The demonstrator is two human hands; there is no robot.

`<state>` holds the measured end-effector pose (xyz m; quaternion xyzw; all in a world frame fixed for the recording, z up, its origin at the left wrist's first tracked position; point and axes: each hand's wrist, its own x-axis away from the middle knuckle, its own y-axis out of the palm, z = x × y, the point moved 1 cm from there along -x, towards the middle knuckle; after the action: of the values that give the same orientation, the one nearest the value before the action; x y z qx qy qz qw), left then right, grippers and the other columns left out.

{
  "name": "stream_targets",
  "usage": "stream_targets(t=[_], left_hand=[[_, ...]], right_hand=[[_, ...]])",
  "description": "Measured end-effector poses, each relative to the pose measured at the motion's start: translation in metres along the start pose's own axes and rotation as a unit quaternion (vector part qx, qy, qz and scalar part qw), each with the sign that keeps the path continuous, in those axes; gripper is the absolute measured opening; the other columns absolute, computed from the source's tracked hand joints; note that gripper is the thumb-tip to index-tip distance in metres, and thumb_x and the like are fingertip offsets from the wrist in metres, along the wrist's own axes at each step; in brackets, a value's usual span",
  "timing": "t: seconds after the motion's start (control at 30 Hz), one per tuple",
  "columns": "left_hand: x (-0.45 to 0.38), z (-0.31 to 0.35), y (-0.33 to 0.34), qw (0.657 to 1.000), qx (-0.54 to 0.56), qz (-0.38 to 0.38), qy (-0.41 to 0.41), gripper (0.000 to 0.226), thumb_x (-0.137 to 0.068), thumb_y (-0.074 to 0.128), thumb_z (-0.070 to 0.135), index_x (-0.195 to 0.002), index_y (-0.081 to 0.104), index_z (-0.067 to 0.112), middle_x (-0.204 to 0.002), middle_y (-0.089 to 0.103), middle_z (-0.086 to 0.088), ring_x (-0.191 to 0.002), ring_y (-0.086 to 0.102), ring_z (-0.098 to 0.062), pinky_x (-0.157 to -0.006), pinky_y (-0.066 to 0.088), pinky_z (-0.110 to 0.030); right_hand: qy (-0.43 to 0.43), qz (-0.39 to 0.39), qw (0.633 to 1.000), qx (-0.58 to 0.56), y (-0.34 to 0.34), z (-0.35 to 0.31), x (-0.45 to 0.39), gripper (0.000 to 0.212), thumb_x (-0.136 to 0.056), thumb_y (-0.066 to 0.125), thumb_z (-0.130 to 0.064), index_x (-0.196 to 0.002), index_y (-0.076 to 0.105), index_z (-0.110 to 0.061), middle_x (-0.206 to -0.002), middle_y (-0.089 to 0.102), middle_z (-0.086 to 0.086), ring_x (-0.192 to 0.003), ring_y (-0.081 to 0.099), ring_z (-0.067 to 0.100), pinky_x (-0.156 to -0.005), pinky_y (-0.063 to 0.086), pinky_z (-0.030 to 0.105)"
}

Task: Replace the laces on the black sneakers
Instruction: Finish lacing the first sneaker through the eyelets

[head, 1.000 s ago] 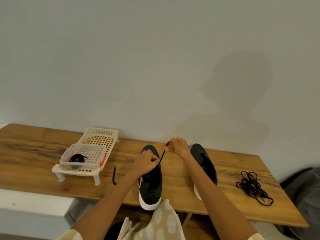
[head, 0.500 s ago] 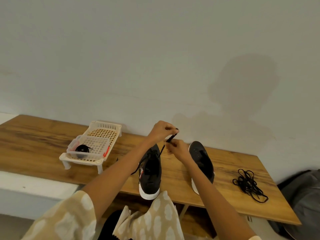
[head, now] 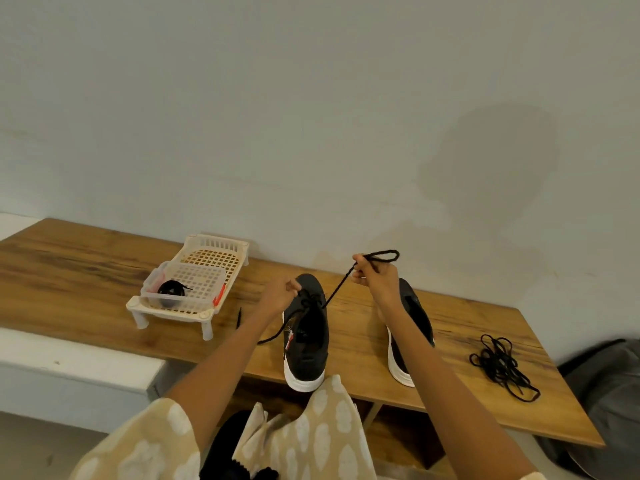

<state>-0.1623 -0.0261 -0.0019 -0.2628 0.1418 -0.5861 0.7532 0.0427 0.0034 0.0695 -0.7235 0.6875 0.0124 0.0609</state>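
Two black sneakers with white soles stand on the wooden table, toes toward the wall. My left hand [head: 281,295] pinches the lace at the eyelets of the left sneaker [head: 306,336]. A black lace [head: 337,285] runs taut from that shoe up to my right hand [head: 375,279], which grips it, with a loop sticking out above the fist. The other end trails off the shoe's left side. My right forearm covers part of the right sneaker [head: 414,318].
A cream plastic rack [head: 207,258] at the left holds a clear tub with a coiled black lace [head: 170,289]. A tangled heap of black laces [head: 500,363] lies at the right. A grey bag [head: 609,386] sits beyond the table's [head: 69,271] right end.
My left hand came down from above the shoe to its eyelets. My right hand pulled the lace up and to the right, so more lace is drawn out and a loop shows.
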Motion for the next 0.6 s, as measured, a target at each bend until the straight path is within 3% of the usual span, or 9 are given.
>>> stream_targets(t=[0.07, 0.13, 0.27, 0.37, 0.5, 0.57, 0.6], left_hand=[[0.002, -0.018, 0.004, 1.0, -0.009, 0.011, -0.012, 0.02, -0.092, 0.05, 0.002, -0.101, 0.067, 0.005, -0.114, 0.064, -0.012, -0.108, 0.058, -0.023, -0.086, 0.043, -0.027], [0.003, -0.03, 0.008, 1.0, -0.009, 0.015, -0.01, 0.022, -0.093, 0.054, 0.006, -0.11, 0.067, 0.004, -0.115, 0.065, -0.011, -0.109, 0.058, -0.022, -0.087, 0.041, -0.024], [-0.003, -0.04, 0.019, 0.999, 0.012, 0.025, 0.024, 0.023, -0.093, 0.055, 0.01, -0.113, 0.067, 0.009, -0.111, 0.067, -0.007, -0.104, 0.06, -0.017, -0.084, 0.042, -0.02], [-0.011, -0.042, 0.025, 0.998, 0.046, 0.033, 0.033, 0.024, -0.093, 0.055, 0.009, -0.116, 0.063, 0.01, -0.097, 0.064, -0.001, -0.097, 0.061, -0.017, -0.076, 0.044, -0.018], [-0.026, -0.048, 0.028, 0.997, 0.064, 0.024, 0.031, 0.035, -0.091, 0.06, 0.013, -0.126, 0.056, 0.014, -0.086, 0.06, -0.001, -0.088, 0.059, -0.015, -0.08, 0.05, -0.027], [-0.034, -0.049, 0.031, 0.998, 0.045, 0.021, 0.042, 0.029, -0.09, 0.061, 0.014, -0.119, 0.062, 0.014, -0.084, 0.061, -0.002, -0.087, 0.06, -0.015, -0.085, 0.05, -0.031], [-0.036, -0.05, 0.032, 0.998, 0.046, 0.022, 0.045, 0.023, -0.09, 0.062, 0.014, -0.113, 0.065, 0.014, -0.084, 0.063, -0.003, -0.087, 0.06, -0.014, -0.084, 0.051, -0.03]], right_hand=[[0.046, 0.039, 0.998, -0.025, -0.005, 0.013, -0.004, 0.015, -0.093, 0.058, -0.015, -0.095, 0.066, -0.002, -0.071, 0.063, 0.005, -0.062, 0.061, 0.016, -0.063, 0.058, 0.024], [0.103, 0.045, 0.993, 0.022, -0.011, 0.034, -0.009, 0.02, -0.094, 0.058, -0.015, -0.096, 0.066, 0.003, -0.069, 0.062, 0.005, -0.059, 0.059, 0.015, -0.062, 0.056, 0.027], [0.176, 0.01, 0.972, 0.152, -0.015, 0.079, -0.01, 0.017, -0.094, 0.057, -0.013, -0.085, 0.065, -0.001, -0.066, 0.06, 0.004, -0.052, 0.053, 0.013, -0.048, 0.047, 0.021], [0.231, -0.04, 0.953, 0.192, -0.008, 0.113, -0.007, 0.02, -0.094, 0.055, -0.01, -0.075, 0.058, -0.008, -0.066, 0.057, 0.005, -0.051, 0.05, 0.014, -0.044, 0.043, 0.022], [0.284, -0.067, 0.932, 0.216, 0.001, 0.144, -0.004, 0.013, -0.095, 0.054, -0.013, -0.083, 0.057, -0.011, -0.071, 0.056, 0.006, -0.058, 0.054, 0.013, -0.049, 0.051, 0.024], [0.271, -0.065, 0.932, 0.231, 0.005, 0.15, -0.003, 0.01, -0.093, 0.059, -0.021, -0.096, 0.057, -0.011, -0.081, 0.058, 0.006, -0.068, 0.061, 0.017, -0.059, 0.057, 0.029], [0.254, -0.063, 0.933, 0.246, 0.006, 0.153, -0.003, 0.021, -0.091, 0.062, -0.026, -0.105, 0.056, -0.012, -0.093, 0.058, 0.005, -0.077, 0.063, 0.02, -0.063, 0.059, 0.032]])
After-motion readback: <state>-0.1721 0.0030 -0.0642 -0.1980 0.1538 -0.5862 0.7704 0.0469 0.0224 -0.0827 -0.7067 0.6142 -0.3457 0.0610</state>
